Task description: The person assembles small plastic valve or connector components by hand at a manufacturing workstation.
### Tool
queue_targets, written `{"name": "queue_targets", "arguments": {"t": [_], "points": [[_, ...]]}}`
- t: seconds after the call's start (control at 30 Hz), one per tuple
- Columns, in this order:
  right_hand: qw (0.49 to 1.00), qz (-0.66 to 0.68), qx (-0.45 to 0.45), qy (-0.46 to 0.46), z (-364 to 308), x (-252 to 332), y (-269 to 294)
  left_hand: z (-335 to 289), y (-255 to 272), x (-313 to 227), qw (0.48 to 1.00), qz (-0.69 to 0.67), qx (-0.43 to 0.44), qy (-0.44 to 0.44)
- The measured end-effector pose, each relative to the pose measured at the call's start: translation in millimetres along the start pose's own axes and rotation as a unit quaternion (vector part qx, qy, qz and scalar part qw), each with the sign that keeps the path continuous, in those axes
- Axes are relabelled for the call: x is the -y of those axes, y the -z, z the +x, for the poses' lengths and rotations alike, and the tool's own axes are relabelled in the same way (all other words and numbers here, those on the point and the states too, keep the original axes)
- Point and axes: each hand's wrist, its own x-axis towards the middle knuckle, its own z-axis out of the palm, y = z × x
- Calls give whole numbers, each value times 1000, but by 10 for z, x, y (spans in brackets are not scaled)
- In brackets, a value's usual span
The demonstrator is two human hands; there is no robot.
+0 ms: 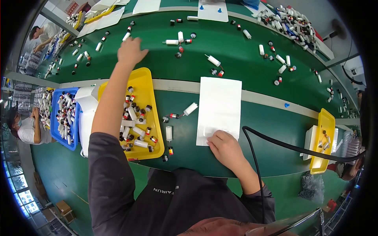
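Note:
My left hand (pixel 132 52) reaches over the green belt with its thumb spread. Its fingertips are beside a white cylinder (pixel 126 36) with small black and red parts beyond it. My right hand (pixel 226 148) rests at the lower edge of a white rectangular sheet (pixel 220 102), fingers curled together. A pale, clear patch (pixel 209 130) shows by those fingertips; what they pinch, if anything, is hidden. Left of the sheet lie a white cylinder (pixel 190 109) and another white cylinder (pixel 169 133), each with small red and black parts. Under my left forearm a yellow tray (pixel 155 118) holds many such parts.
Loose parts in small groups lie along the green belt (pixel 157 63). A blue tray (pixel 56 118) stands left, a smaller yellow tray (pixel 319 151) right. A black cable (pixel 291 146) crosses the right side. Parts are heaped at the far right (pixel 289 27). Other people sit at the left.

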Motion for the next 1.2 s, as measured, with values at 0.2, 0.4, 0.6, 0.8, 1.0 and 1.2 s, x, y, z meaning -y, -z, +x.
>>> {"name": "queue_targets", "arguments": {"t": [0.2,0.4,0.6,0.8,1.0,1.2], "points": [[1000,-10,-27,3,-10,65,-17,293,-614,-314,988,-82,-54,-116],[999,1,-42,-6,-76,50,15,-110,-342,-597,846,-524,-53,-86],[999,34,-36,-20,-7,-22,-10,-1260,394,-1524,624,-775,101,15],[999,4,-35,9,-16,-53,-76,-1960,96,-2023,501,-769,357,174],[999,-1,-44,-5,-104,15,-83,-2120,-208,-2126,550,-737,341,196],[1000,-1,-14,-22,-72,27,-48,-2136,-283,-2101,562,-740,328,169]]}}
